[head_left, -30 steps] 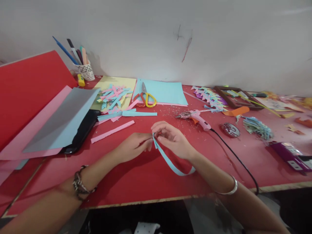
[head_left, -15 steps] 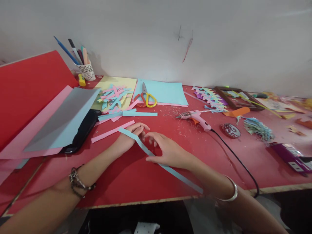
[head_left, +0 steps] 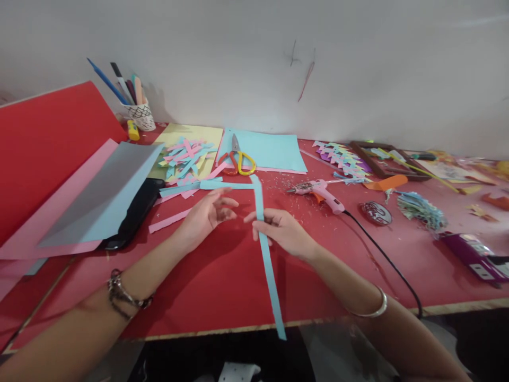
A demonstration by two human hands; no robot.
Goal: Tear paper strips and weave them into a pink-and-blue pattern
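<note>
A long light-blue paper strip [head_left: 268, 265] is pinched between the thumb and fingers of my right hand [head_left: 282, 229]. Its upper end bends over slightly, and the lower end hangs past the table's front edge. To the left, my left hand [head_left: 207, 216] is raised with fingers apart and curved, holding nothing. Partly hidden behind that hand is a pink paper strip [head_left: 169, 221] on the table. Beyond the hands lie another blue strip [head_left: 234, 185] and a heap of short pink, blue and yellow paper strips [head_left: 189, 156].
Orange-and-yellow-handled scissors [head_left: 238, 156] rest on blue paper sheets [head_left: 274, 151]. A pink glue gun [head_left: 320, 193] lies right of my hands, its black cord [head_left: 387, 260] running to the front edge. A pen cup [head_left: 141, 115] stands back left; a purple power strip [head_left: 475, 257] sits far right.
My left hand has let go of the blue strip and opened. My right hand has turned the strip from a slant to nearly upright, now pinching it.
</note>
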